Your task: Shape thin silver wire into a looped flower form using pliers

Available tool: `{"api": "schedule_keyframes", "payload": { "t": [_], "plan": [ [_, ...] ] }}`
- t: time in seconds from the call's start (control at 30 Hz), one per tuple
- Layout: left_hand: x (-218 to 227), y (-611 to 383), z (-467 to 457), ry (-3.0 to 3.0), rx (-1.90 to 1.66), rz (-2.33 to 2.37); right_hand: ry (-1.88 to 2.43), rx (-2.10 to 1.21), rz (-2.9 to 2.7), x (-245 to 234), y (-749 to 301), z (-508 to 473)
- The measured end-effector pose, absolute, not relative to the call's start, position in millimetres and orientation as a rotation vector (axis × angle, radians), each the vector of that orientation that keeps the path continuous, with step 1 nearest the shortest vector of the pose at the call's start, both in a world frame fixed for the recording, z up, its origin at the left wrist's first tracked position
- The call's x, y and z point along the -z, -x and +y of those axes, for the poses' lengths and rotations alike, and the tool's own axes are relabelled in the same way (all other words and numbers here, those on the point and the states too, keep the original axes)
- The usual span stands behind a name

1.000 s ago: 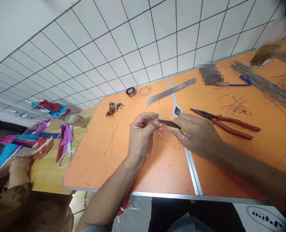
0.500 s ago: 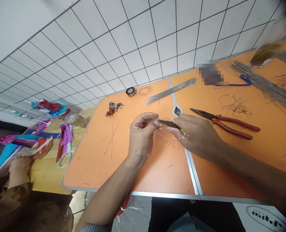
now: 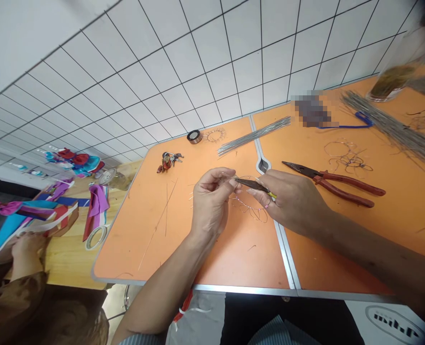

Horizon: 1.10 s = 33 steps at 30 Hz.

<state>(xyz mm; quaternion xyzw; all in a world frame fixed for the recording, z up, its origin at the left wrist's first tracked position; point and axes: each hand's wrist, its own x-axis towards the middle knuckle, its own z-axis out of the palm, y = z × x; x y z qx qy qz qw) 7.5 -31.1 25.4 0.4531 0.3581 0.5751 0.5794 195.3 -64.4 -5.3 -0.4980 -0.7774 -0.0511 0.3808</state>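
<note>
Over the middle of the orange table, my left hand (image 3: 212, 199) is closed in a pinch on a thin wire ring (image 3: 250, 207) with small loops along it. My right hand (image 3: 291, 196) is wrapped round small pliers (image 3: 251, 184) with a bit of yellow on the handle. The dark jaws point left and meet the wire at my left fingertips; the exact grip point is too small to make out. Most of the handles are hidden in my right palm. Larger pliers with red handles (image 3: 345, 186) lie to the right of my right hand.
Around my hands on the orange table (image 3: 234, 268) lie a wire bundle (image 3: 255, 136), a tape roll (image 3: 194, 137), keys (image 3: 171, 161), bent wire pieces (image 3: 349, 160) and a larger wire bundle (image 3: 395, 127). At far left, another person's hand (image 3: 28, 244) is among ribbons (image 3: 97, 208) on a wooden table.
</note>
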Motion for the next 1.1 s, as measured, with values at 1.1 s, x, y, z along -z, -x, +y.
{"api": "schedule_keyframes", "payload": {
  "t": [1.1],
  "plan": [
    [-27.6,-7.0,-33.0,-1.067,-1.307,0.827,1.337,0.146,-2.018,2.1,-195.2,-67.5]
  ]
}}
